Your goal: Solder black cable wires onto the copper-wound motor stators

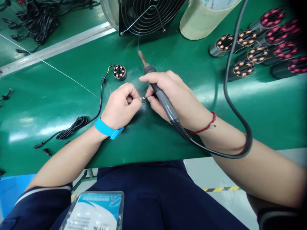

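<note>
My left hand (118,103), with a blue wristband, is closed in a pinch on thin wires (144,98). My right hand (184,95) grips a soldering iron (166,103), its tip pointing away toward the fan and giving off faint smoke. The thumb and a fingertip of that hand also meet the wire ends, opposite the left fingers. What lies behind the left fingers is hidden. Just beyond my left hand a small motor stator (119,72) with copper coils sits on the green table, joined to a black cable (100,97) with a coiled bundle.
A fan (150,16) with a wire guard stands at the back, beside a large pale tape roll (205,20). Several stators (243,68) with copper or red windings stand at right. Black cables (40,25) heap at far left. The iron's cord (226,83) loops over my right forearm.
</note>
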A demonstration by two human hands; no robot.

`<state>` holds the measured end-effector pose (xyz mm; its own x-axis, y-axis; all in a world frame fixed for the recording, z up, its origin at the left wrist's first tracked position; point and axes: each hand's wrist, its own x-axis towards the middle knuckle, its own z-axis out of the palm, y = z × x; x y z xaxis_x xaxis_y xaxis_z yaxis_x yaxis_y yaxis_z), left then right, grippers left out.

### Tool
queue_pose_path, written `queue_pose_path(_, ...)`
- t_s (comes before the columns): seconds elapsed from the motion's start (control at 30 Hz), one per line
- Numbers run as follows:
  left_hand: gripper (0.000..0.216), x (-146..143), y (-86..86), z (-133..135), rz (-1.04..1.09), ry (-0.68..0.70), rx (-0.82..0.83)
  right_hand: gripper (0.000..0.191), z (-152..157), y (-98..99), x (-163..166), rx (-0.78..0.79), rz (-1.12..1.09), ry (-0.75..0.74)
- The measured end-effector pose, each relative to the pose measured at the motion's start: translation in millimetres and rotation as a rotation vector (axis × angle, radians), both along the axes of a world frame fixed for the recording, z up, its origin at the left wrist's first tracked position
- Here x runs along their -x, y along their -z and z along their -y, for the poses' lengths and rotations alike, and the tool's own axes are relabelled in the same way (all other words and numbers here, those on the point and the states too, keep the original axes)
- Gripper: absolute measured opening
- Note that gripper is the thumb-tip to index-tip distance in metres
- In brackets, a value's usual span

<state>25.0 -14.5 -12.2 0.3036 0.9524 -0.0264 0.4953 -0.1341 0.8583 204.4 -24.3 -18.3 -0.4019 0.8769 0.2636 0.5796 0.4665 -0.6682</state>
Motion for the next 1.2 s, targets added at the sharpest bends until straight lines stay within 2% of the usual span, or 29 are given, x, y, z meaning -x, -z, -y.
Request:
queue_pose_path(0.2,0.010,7.4,-2.4,-1.3,0.087,-0.009,-0.124,0.048,2.3,8.3,0.0,-0.047,-0.208,0.063)
queue_pose_path(0.3,0.009,11.1,-2.3,-2.3,0.071,0.053,-0.184,0.049,4.1,9.3,3.1,-0.030,-0.278,0.068)
queue_pose_path(0.43,0.011,10.9,1.4,1.1,0.019,0.130,-0.266,0.041,4.5,8.0,9.3,-0.074,-0.270,0.050)
queue_pose_path(0.5,0.007,10.0,-5.7,6.6,-0.057,0.154,-0.324,0.038,5.0,6.6,11.2,-0.096,-0.255,0.049)
queue_pose_path(0.53,0.001,10.4,-13.6,9.8,-0.115,0.152,-0.355,0.038,5.4,5.9,11.4,-0.099,-0.257,0.054)
queue_pose_path(0.57,0.007,12.2,-24.3,12.4,-0.175,0.137,-0.397,0.038,5.8,5.2,11.0,-0.094,-0.264,0.059)
queue_pose_path(0.63,0.021,22.5,-52.1,13.2,-0.288,0.061,-0.535,0.038,6.3,4.1,8.7,-0.063,-0.292,0.084)
queue_pose_path(0.7,0.024,45.1,-81.4,2.4,-0.353,-0.077,-0.755,0.038,6.2,2.6,5.1,-0.018,-0.339,0.123)
queue_pose_path(0.77,0.021,80.2,-103.1,-23.9,-0.339,-0.287,-1.012,0.037,6.0,0.5,1.3,0.014,-0.378,0.172)
queue_pose_path(0.83,0.017,120.2,-111.1,-64.0,-0.298,-0.551,-1.114,0.037,5.8,-1.7,-1.6,0.023,-0.398,0.220)
queue_pose_path(0.87,0.014,138.2,-109.7,-87.1,-0.321,-0.687,-1.048,0.036,5.6,-2.6,-2.6,0.020,-0.406,0.235)
queue_pose_path(0.9,0.010,153.1,-105.3,-110.7,-0.415,-0.797,-0.880,0.034,5.1,-3.0,-3.4,0.007,-0.413,0.241)
queue_pose_path(0.93,0.011,163.9,-98.6,-133.8,-0.568,-0.804,-0.633,0.033,4.4,-3.0,-4.1,-0.010,-0.417,0.245)
queue_pose_path(0.97,0.015,170.5,-90.4,-155.4,-0.731,-0.711,-0.380,0.032,3.3,-2.4,-4.9,-0.026,-0.413,0.244)
queue_pose_path(1.0,0.015,173.3,-81.5,-175.0,-0.776,-0.642,-0.279,0.031,1.7,-1.2,-5.7,-0.038,-0.401,0.239)
queue_pose_path(1.1,0.031,168.5,-56.7,-220.2,-0.860,-0.536,-0.182,0.032,-5.5,4.6,-9.3,-0.071,-0.338,0.222)
queue_pose_path(1.2,0.042,163.6,-42.0,-249.0,-0.950,-0.493,-0.137,0.034,-14.1,11.7,-13.8,-0.133,-0.269,0.208)
